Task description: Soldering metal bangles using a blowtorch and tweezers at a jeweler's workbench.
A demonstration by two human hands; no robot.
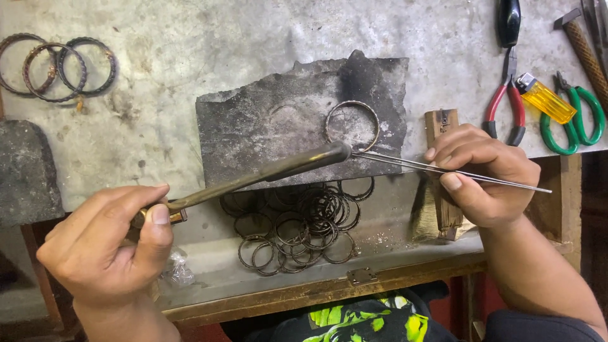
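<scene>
**Bench inspection: torch and tweezers at the soldering block**

The dark, charred soldering block (266, 126) lies at the middle of a grey, stained workbench (177, 50) and serves as the reference for all positions below.

The person's left hand (107, 247), below and to the left of the block, is closed around the brass base of a long metal torch pipe (253, 177). The pipe runs up and to the right across the block's lower edge, and its tip sits at the block's lower right part.

The right hand (484, 177), just right of the block, pinches a pair of long thin tweezers (443, 170) between thumb and fingers. The tweezer points reach left to the pipe tip; whether they touch it cannot be told.

A single metal ring (352, 125) lies flat on the block's right part, just above the pipe tip and tweezer points.

Directly below the block, a heap of similar dark rings (297, 228) lies on the bench. Three larger bangles (54, 66) rest well to the upper left of the block. A wooden block (440, 126) stands just right of it, partly behind the right hand. Farther right lie red-handled pliers (506, 107), a yellow lighter (544, 100) and green-handled pliers (579, 117).
</scene>
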